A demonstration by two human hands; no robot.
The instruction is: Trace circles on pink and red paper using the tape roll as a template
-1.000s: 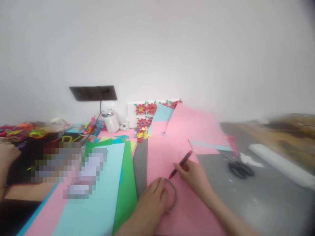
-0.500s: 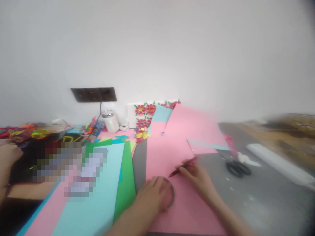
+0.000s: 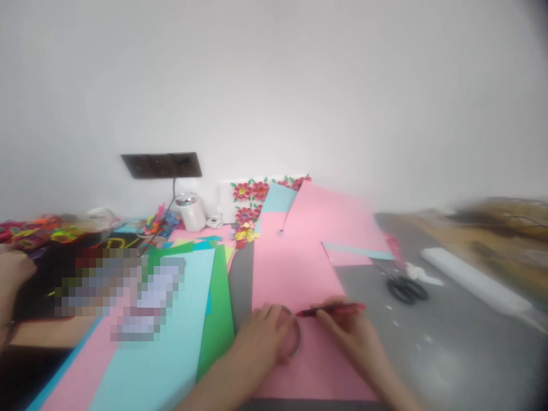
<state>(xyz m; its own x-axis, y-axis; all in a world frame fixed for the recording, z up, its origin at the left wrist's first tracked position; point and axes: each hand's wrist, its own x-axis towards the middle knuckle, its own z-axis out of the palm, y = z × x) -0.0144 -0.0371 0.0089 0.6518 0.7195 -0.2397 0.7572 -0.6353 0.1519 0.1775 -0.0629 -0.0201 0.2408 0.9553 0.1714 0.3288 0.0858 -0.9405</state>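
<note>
My left hand [image 3: 263, 334] lies over a round, dark-rimmed ring [image 3: 294, 338], its fingers pressing it down on a long pink paper sheet [image 3: 295, 274]. Pink shows inside the rim, and the hand hides the left part. In my right hand [image 3: 349, 328] is a red pen [image 3: 345, 309], gripped between thumb and fingers and lying nearly level. The pen's tip points left at the upper right of the rim; blur hides whether they touch.
Black-handled scissors [image 3: 406, 289] and a white roll [image 3: 475, 281] lie to the right. Light-blue paper [image 3: 166, 342] and green paper [image 3: 218, 308] are stacked to the left. Another person's hand [image 3: 15, 271] is at the left edge. A flower-decorated board [image 3: 229, 200] leans against the wall.
My right hand has come lower, and the pen has turned from slanting to nearly level, its tip now beside the ring's upper right edge. My left hand stays on the ring.
</note>
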